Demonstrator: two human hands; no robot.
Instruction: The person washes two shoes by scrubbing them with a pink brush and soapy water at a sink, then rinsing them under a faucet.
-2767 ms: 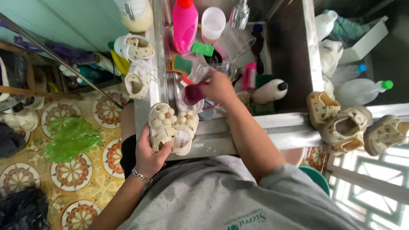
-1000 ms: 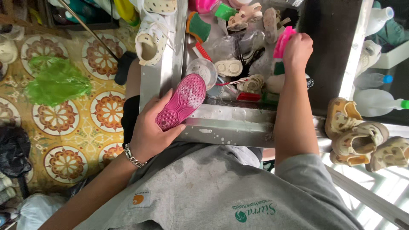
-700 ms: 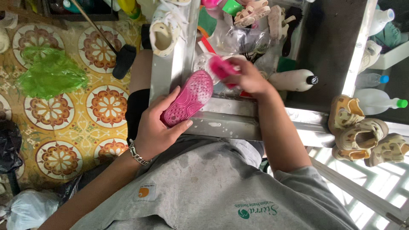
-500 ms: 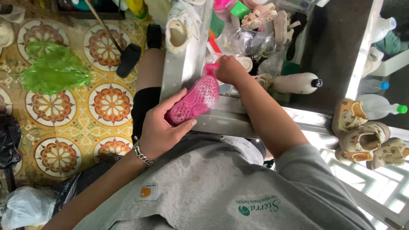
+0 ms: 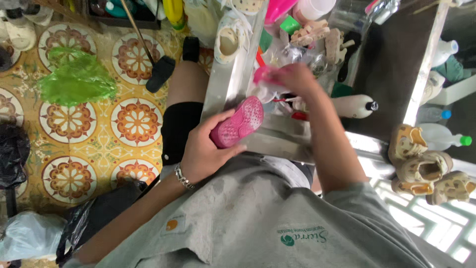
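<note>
Gripping the small pink shoe (image 5: 237, 122) from below, my left hand (image 5: 206, 151) has it sole-up at the near edge of the metal desk (image 5: 277, 139), heel toward my wrist and toe pointing up toward the clutter. The fingers (image 5: 225, 149) curl around the heel end, with the thumb lying along the sole's near side, so they are pressed onto the shoe rather than spread. My right hand (image 5: 292, 79) sits just beyond the toe, closed around a small pink object (image 5: 262, 74); motion blur keeps me from telling what that object is or exactly how the fingers pinch it.

I judge the shoe to be very light, since one hand carries it without strain. The sole looks like moulded rubber or foam with a dotted tread, so it should flex a little and spring back instead of cracking. If it is wet it could turn slick; I cannot tell whether it is. The safest hold seems to be where I already have it, around the heel and midfoot with the thumb braced against the sole, leaving the toe free.

Near the toe lie a white bottle (image 5: 349, 105) on its side and a cream shoe (image 5: 229, 37) farther up the desk. Well apart, to the right, sit several tan shoes (image 5: 426, 166).
</note>
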